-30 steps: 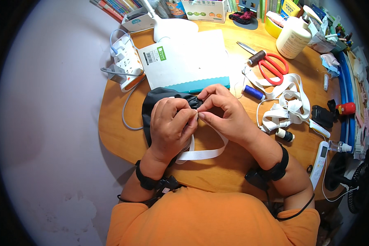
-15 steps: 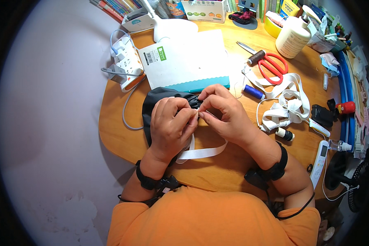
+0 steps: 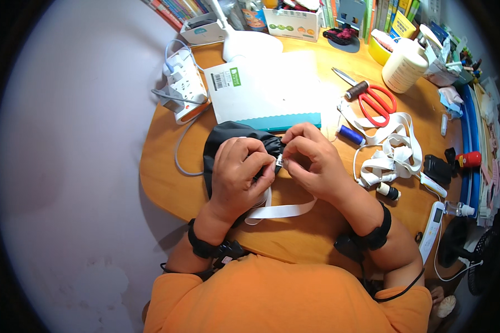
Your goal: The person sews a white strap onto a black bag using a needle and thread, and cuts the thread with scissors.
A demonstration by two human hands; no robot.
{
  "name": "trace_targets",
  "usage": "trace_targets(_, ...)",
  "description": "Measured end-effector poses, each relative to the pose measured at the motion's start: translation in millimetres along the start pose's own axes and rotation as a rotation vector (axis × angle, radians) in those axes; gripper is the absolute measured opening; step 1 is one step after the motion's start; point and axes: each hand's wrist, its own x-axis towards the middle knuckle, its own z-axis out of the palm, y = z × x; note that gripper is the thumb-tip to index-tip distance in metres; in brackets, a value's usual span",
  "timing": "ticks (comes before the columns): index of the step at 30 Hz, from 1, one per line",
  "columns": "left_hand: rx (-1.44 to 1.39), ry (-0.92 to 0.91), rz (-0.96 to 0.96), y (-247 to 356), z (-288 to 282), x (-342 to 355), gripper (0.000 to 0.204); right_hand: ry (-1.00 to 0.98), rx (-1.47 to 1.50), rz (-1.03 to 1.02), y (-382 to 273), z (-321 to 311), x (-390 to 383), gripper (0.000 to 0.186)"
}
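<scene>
Left grip [image 3: 241,172], right grip [image 3: 315,166] pinch elastic [image 3: 286,211] by black cloth [image 3: 222,137]; tabletop [image 3: 294,238] room toward edge

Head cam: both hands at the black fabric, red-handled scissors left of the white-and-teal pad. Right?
One miss: the red-handled scissors lie to the right of the white-and-teal pad, as the head view shows. The left hand and right hand are indeed at the black fabric.

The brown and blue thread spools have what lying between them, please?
In the head view, a white elastic strip lies between the brown spool and the blue spool.
</scene>
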Motion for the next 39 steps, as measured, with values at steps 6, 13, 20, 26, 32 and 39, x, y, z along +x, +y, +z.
trace_targets(6, -0.105, -0.018, -0.043, -0.7, -4.4, -5.0, 0.012, -0.039, -0.062, -0.026, -3.7, -3.6, 0.8, 0.01)
trace_targets(13, -0.144, -0.079, 0.032, -2.8, -8.7, -7.8, 0.013, -0.07, -0.25, -0.084, -7.7, -11.0, 4.5, 0.013)
trace_targets(20, -0.285, -0.08, -0.007, -1.2, -2.8, -6.7, 0.014, -0.055, -0.175, -0.038, -7.7, -9.6, 2.6, 0.014)
trace_targets(26, -0.567, -0.197, -0.259, -1.0, -2.2, -7.8, 0.007, -0.062, -0.084, -0.012, -8.3, -5.6, 2.1, 0.012)
trace_targets(32, -0.516, -0.249, -0.264, -4.7, 1.4, -9.3, 0.005, -0.065, -0.041, -0.005, -5.2, -3.8, 0.3, 0.01)
trace_targets(39, -0.531, -0.306, -0.326, -7.1, 1.4, -12.4, 0.008, -0.097, -0.061, -0.002, -5.6, -4.5, 0.6, 0.009)
